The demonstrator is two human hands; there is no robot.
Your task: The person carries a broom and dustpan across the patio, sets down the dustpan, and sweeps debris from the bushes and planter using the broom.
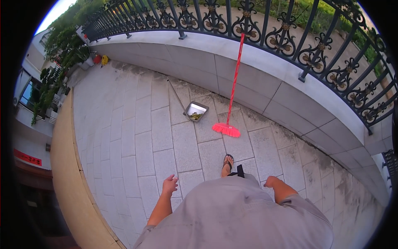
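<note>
My left hand hangs beside my body over the paving, its fingers apart and nothing in it. On the other side my right hand hangs at my side, touching nothing that I can see; its fingers are mostly hidden. A broom with pink-red bristles and a red striped handle stands ahead, the handle leaning on the wall below the fence. To its left a metal dustpan with a long handle lies on the paving, holding a small heap of yellow-green leaves.
A low stone-clad wall with a dark ornamental iron fence runs along the far and right sides. Curved tan edging borders the left. Potted plants and a yellow object stand far left. My sandalled foot is ahead.
</note>
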